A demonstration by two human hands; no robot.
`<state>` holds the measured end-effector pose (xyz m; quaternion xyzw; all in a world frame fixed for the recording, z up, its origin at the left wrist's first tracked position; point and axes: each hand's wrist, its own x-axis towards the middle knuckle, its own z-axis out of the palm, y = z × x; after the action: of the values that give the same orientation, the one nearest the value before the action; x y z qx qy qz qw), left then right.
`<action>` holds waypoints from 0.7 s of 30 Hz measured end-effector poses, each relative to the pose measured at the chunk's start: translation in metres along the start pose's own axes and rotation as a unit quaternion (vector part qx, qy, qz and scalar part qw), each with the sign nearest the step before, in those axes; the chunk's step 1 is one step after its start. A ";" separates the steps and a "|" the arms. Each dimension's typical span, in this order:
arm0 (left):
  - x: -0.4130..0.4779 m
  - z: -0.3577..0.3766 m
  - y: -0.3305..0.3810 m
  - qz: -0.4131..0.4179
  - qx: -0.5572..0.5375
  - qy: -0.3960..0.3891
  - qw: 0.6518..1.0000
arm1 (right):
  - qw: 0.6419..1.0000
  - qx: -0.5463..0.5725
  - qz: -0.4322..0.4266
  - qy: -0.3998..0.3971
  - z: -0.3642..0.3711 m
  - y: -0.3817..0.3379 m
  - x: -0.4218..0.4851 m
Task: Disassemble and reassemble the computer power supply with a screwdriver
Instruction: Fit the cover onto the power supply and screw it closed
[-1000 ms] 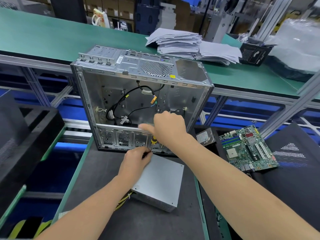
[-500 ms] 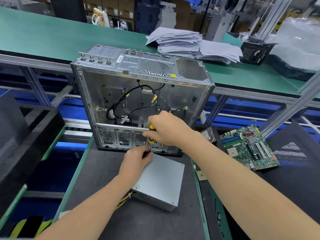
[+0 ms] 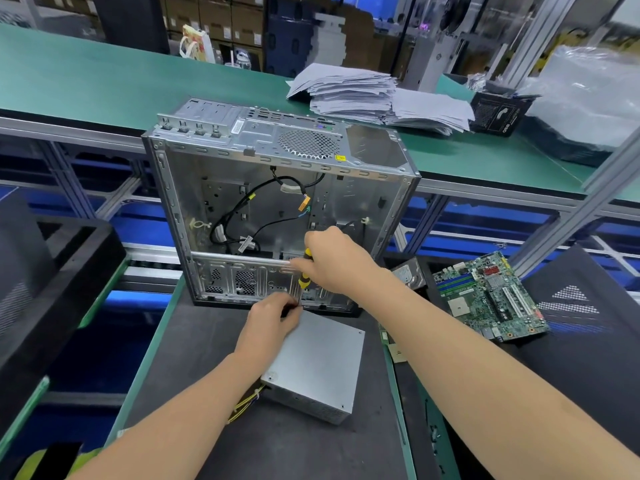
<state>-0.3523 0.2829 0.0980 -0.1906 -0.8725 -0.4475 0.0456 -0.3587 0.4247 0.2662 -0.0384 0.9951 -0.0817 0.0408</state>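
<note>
A grey metal power supply [image 3: 317, 362] lies flat on the dark mat, yellow wires [image 3: 244, 405] trailing from its near left corner. My right hand [image 3: 334, 263] grips the yellow-and-black handle of a screwdriver [image 3: 304, 277], held upright over the unit's far left corner. My left hand [image 3: 273, 318] rests on that corner, its fingertips pinched around the screwdriver's shaft near the tip. The tip and any screw are hidden by my fingers.
An open computer case [image 3: 277, 209] with loose black cables stands just behind the power supply. A green motherboard [image 3: 488, 296] and a hard drive [image 3: 408, 275] lie to the right. Paper stacks [image 3: 363, 95] sit on the green bench behind. A black tray [image 3: 52, 271] stands left.
My right hand has shifted from covering the handle's top to gripping it, so more of the yellow handle shows. My left hand stays on the power supply's corner.
</note>
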 end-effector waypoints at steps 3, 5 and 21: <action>0.002 -0.003 0.000 -0.004 -0.024 -0.033 0.999 | 0.998 0.056 0.008 0.015 -0.001 0.018 -0.015; 0.003 -0.005 0.000 -0.038 -0.051 -0.050 0.997 | 0.994 0.102 0.026 0.030 0.001 0.032 -0.031; -0.024 0.017 0.041 -0.121 0.153 -0.137 0.971 | 0.862 0.423 0.267 0.084 0.134 0.085 -0.118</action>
<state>-0.3134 0.3110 0.1128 -0.1336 -0.9452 -0.2807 -0.1000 -0.2354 0.4971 0.1289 0.2564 0.8368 -0.4837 -0.0101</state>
